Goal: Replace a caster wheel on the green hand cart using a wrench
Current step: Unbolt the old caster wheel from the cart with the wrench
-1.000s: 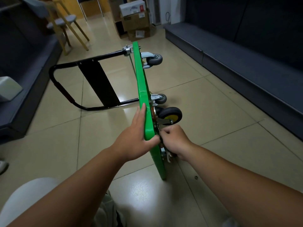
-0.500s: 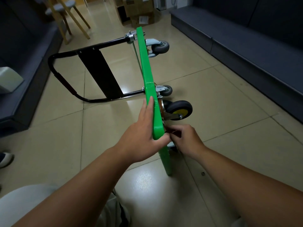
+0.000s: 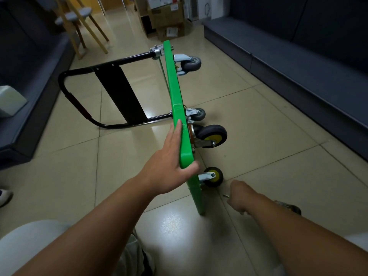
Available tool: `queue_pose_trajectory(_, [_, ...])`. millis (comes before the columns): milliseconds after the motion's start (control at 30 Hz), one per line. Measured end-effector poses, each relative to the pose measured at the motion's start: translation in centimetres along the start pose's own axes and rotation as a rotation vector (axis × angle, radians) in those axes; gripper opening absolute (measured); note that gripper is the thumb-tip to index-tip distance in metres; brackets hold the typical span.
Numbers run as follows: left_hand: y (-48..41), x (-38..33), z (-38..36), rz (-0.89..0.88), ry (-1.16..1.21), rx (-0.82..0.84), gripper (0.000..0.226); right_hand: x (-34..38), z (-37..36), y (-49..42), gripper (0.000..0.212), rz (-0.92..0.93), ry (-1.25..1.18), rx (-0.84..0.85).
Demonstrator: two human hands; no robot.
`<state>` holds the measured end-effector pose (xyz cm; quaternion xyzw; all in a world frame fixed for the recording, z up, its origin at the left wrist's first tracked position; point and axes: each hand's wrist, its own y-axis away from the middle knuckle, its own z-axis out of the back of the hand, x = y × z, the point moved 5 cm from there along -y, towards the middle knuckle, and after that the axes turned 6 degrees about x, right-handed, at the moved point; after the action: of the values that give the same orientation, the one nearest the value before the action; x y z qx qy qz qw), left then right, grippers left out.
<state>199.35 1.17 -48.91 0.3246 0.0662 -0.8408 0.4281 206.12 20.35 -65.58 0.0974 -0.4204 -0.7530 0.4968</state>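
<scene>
Your right hand (image 3: 238, 196) is hanging low by the floor (image 3: 278, 136), fingers curled; I cannot tell around what. Your left hand (image 3: 169, 166) is pressing flat-fingered against the green hand cart (image 3: 174, 92), which is standing on its side, its 4 caster wheels (image 3: 212, 135) pointing right, black handle (image 3: 119, 92) lying left.

Dim room, overhead glare on the glossy floor tiles (image 3: 177, 222), wide-angle bending at edges.
</scene>
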Motion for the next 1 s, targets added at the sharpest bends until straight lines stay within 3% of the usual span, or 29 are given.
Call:
queue_pose_trajectory(67, [0.1,-0.1,0.0,0.004,0.009,-0.006,0.112,0.0,1.1,0.8,0.013,-0.04,-0.064,0.017])
queue_pose_trajectory(200, [0.2,-0.3,0.0,0.007,0.023,-0.018,0.111,3.1,5.3,2.0,0.02,0.083,-0.659,-0.115])
queue_pose_trajectory(300, [0.2,-0.2,0.0,0.015,0.015,-0.025,0.113,6.5,7.2,4.2,0.02,0.171,-0.927,-0.048])
queue_pose_trajectory(433, [0.1,0.1,-0.1,0.023,0.028,-0.021,0.114,9.0,8.2,5.4,0.019,0.264,-0.93,-0.094])
queue_pose_trajectory(600, [0.0,0.1,-0.2,0.025,0.008,-0.027,0.114,9.1,7.7,5.1,0.026,0.416,-0.758,-0.191])
queue_pose_trajectory(733, [-0.3,0.2,-0.1,0.02,-0.022,-0.03,0.113,8.9,6.8,4.0,0.019,0.528,-0.656,-0.202])
queue_pose_trajectory(1000, [-0.3,0.1,-0.2,0.003,-0.014,-0.02,0.113,6.7,5.8,0.7,0.024,0.524,-0.71,-0.275])
